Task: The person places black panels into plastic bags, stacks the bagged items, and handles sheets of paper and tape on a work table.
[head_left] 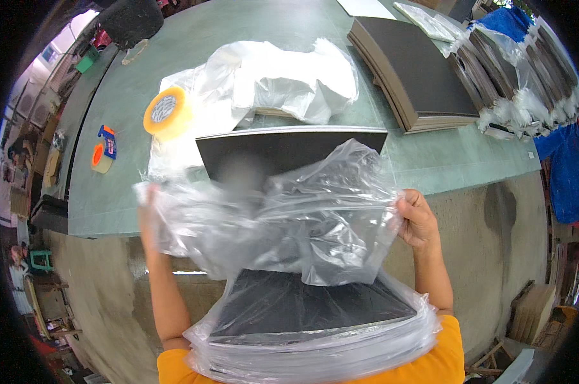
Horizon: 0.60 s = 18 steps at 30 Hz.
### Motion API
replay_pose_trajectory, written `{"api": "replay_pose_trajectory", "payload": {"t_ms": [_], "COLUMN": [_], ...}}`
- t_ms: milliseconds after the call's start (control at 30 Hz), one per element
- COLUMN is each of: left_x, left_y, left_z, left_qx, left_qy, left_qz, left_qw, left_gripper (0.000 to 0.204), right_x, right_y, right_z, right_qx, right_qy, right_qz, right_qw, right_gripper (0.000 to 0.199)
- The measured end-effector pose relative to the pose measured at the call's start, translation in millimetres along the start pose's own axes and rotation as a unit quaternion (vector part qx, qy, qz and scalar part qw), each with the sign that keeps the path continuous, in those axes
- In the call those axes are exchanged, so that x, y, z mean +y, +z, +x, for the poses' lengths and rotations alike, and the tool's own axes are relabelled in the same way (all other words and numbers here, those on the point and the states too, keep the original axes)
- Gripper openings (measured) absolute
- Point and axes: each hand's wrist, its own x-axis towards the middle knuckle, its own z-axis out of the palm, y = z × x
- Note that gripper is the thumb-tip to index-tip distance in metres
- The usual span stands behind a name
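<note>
A clear plastic bag (340, 237) is stretched wide between my two hands, crumpled and shiny. My right hand (418, 219) is closed on its right edge, thumb and fingers pinched together. At the opposite edge my left hand (150, 214) grips the plastic, slightly smeared and partly behind it. Below, a stack of black boards (302, 304) wrapped in clear plastic rests against my body, several layers thick. Beyond the bag a black board (232, 150) with a pale edge lies at the table's near side, its lower part covered by the plastic.
On the green table (443, 160) are white plastic sheets (238, 70), a roll of yellow tape (166, 112) and a blue tape dispenser (107, 142). A stack of large black boards (424, 70) stands at the right, beside several bagged bundles (513, 70).
</note>
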Motion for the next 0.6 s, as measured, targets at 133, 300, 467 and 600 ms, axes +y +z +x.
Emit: {"api": "replay_pose_trajectory", "payload": {"t_ms": [133, 300, 467, 600], "left_x": [19, 26, 15, 15], "left_y": [38, 130, 109, 51], "left_z": [-43, -119, -94, -29], "left_qx": [-0.075, -0.408, -0.258, 0.059], "left_qy": [0.284, 0.245, 0.172, 0.266], "left_qz": [-0.066, 0.251, 0.353, 0.357], "left_qw": [0.954, 0.843, 0.883, 0.894], "left_gripper": [0.026, 0.018, 0.027, 0.030], "right_x": [9, 30, 27, 9], "right_y": [42, 95, 81, 57], "right_z": [12, 38, 29, 16], "right_qx": [-0.047, -0.137, -0.088, -0.010], "right_qy": [0.035, 0.030, 0.055, 0.027], "right_qz": [-0.084, 0.049, 0.191, 0.062], "right_qw": [0.995, 0.989, 0.976, 0.998], "right_gripper": [0.013, 0.018, 0.017, 0.014]}}
